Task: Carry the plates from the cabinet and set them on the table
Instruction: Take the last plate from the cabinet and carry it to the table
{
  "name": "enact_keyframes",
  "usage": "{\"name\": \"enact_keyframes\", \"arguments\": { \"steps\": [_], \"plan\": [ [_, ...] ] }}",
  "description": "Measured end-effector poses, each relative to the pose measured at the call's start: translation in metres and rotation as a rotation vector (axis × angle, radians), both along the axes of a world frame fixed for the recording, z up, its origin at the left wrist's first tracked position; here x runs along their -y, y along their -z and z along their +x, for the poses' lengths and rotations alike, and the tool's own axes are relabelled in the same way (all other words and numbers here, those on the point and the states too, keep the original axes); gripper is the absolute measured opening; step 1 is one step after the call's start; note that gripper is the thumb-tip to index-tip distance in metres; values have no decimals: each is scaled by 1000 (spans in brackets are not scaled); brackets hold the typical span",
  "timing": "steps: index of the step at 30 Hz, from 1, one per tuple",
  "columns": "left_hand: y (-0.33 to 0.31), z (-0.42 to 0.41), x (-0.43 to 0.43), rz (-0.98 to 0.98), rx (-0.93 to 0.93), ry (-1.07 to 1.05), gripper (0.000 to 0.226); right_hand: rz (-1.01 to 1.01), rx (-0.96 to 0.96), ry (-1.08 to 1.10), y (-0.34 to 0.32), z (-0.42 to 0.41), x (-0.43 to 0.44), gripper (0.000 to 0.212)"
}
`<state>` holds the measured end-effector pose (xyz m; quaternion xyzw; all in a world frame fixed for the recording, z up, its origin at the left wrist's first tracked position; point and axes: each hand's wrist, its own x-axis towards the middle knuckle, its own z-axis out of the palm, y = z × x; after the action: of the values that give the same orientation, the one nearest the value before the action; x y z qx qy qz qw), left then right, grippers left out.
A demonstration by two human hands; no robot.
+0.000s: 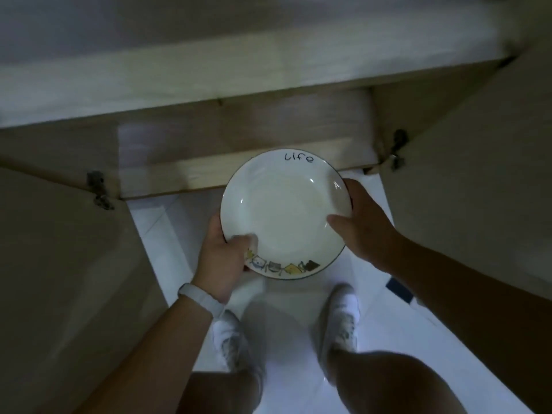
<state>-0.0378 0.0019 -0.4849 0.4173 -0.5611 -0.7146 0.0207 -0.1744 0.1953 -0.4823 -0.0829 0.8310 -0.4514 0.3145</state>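
Note:
A white plate [283, 210] with a thin dark rim, the word "Life" at its far edge and small cartoon figures at its near edge, is held level in front of the open cabinet [248, 171]. My left hand [224, 252] grips its near-left rim, thumb on top. My right hand [361, 216] grips the right rim, thumb resting inside. The plate hangs above the floor, just past the cabinet's bottom shelf edge. No other plates show; the inside of the cabinet is dim and blurred.
Two cabinet doors stand open, the left door [59, 279] and the right door [478, 174], flanking my arms. A pale countertop [209, 76] runs above the cabinet. My feet in white shoes [340, 318] stand on the white tiled floor [167, 243]. A dark blue object [400, 289] lies at right.

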Motion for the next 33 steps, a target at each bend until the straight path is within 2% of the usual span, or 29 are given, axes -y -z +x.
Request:
{"name": "enact_keyframes", "arguments": {
  "steps": [9,17,23,30,33],
  "plan": [
    [-170,-3,-53,-113,-28,34,47,12,9,186,-190,28,-61,48],
    [-320,-10,-79,-147,-81,104,40,-47,-34,255,-337,41,-96,57],
    [-401,-14,-95,-101,-140,132,45,-71,-58,246,-422,37,-121,43],
    [-473,-35,-90,-125,-199,188,40,-73,-110,299,-493,43,-120,54],
    [-498,-47,-76,-139,-241,281,35,-81,-173,368,-516,47,-111,50]
  ]
}}
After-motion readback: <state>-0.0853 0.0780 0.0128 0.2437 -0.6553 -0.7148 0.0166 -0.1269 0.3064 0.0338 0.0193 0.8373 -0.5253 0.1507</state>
